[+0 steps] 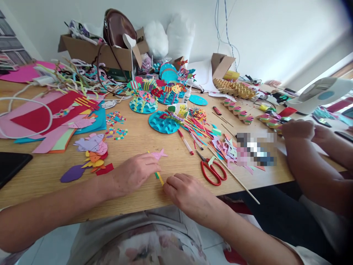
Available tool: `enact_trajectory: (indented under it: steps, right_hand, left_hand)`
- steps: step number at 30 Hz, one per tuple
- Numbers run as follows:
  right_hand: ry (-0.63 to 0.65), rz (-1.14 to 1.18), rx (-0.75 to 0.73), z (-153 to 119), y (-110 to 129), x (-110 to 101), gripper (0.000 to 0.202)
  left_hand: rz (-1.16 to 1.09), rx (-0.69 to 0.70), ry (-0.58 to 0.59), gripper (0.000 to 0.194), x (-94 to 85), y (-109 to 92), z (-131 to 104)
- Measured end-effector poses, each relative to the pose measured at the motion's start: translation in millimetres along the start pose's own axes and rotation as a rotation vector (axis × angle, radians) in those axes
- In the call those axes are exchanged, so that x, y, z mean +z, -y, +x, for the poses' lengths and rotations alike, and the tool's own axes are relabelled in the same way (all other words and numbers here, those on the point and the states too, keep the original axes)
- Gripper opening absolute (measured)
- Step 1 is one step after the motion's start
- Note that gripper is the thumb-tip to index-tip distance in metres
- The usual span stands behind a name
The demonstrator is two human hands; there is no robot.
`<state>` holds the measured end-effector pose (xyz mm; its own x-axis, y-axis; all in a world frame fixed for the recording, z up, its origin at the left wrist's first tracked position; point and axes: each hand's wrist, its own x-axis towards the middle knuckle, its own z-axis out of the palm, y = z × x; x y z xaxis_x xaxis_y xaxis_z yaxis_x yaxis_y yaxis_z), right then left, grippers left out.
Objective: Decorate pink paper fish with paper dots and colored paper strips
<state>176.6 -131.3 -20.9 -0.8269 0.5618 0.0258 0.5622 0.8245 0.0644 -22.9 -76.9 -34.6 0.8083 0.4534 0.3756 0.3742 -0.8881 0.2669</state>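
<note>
My left hand (136,172) rests on the table with its fingers closed over a pink paper fish (157,154), whose tail sticks out past the knuckles. A thin yellow strip (159,178) runs slantwise from under those fingers, with a bit of green beside it. Its near end is pinched in my right hand (183,188), close to the table edge. Red-handled scissors (212,169) lie with blades parted to the right of my right hand. Left of my left hand are several fish cutouts (95,145), a purple leaf-shaped piece (72,173) and a red scrap (105,169).
A wooden stick (237,178) juts over the front edge. Paper strips (197,129), scraps (228,149) and a pen (185,142) lie ahead. Decorated blue discs (164,123) stand farther back. Coloured sheets (49,121) are at left. Another person's hands (299,130) are at right.
</note>
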Motion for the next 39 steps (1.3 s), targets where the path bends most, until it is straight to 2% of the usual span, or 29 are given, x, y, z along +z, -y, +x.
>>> enact_trajectory:
  steps: [4, 7, 14, 19, 23, 28, 34, 39]
  right_hand:
    - [-0.026, -0.023, -0.001, 0, 3, 3, 0.013]
    - [-0.049, -0.006, 0.03, -1, 4, 7, 0.014]
    - [-0.085, 0.146, 0.16, -4, 0, 13, 0.013]
    - [0.013, 0.107, 0.066, -1, -3, 2, 0.011]
    - [-0.012, 0.01, 0.013, 3, -1, 1, 0.013]
    - [-0.052, 0.01, 0.029, 2, 0, 9, 0.012]
    - [-0.057, 0.159, 0.111, 1, -6, 11, 0.011]
    - [0.001, 0.113, 0.038, 4, -7, 3, 0.011]
  left_hand:
    - [-0.04, -0.054, 0.005, 0.035, -6.6, 15, -4]
    - [-0.051, -0.019, 0.028, 0.034, -7.4, 21, -7]
    - [0.001, 0.033, 0.049, 0.027, 1.2, 9, -5]
    - [-0.019, 0.03, 0.055, 0.027, 1.8, 3, 0]
    - [-0.072, -0.003, 0.082, 0.028, 0.4, 2, 0]
    - [-0.086, -0.034, 0.096, 0.025, 3.2, -1, -1]
    - [0.0, -0.007, 0.121, 0.015, 7.7, -3, 2]
    - [0.005, -0.019, 0.172, 0.012, 8.2, -4, 6]
